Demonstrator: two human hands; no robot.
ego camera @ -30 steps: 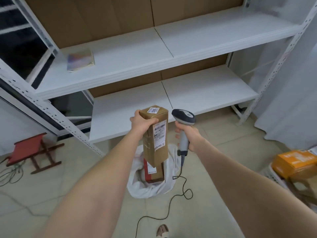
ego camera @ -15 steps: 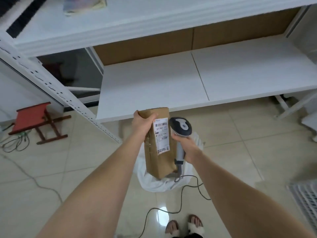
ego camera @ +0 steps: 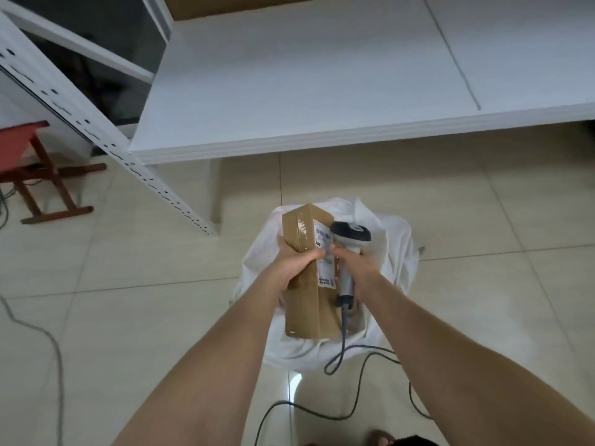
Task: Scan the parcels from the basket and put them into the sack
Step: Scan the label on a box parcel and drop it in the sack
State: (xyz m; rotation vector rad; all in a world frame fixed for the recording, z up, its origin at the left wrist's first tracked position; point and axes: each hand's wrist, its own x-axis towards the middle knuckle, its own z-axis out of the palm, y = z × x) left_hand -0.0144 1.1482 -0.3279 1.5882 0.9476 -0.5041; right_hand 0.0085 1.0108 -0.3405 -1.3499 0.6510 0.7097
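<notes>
While held over the open mouth of the white sack, noted long brown parcel in left hand: fingers curled round its midsection, thumb across the front face, tip reaching the edge of the white label. Stands roughly on end, top end beyond the left fingertips, lower end below the left fingers and down inside the sack rim; cannot tell whether touching the sack bottom. Logged right hand clenched round the grey handle of the scanner; dark head just past the right fingers, close beside the label, right knuckles almost against the left thumb tip. Seen black cable hanging from the handle base under the right fingers, looping over the sack edge and out across the tiled floor. Farther out beyond both sets of fingertips, recorded low white shelf; off past the left fingers, perforated white post and red stool, well apart from the sack. Far back from the fingers, at the bottom edge of view, glimpsed a foot, too blurred for detail.
</notes>
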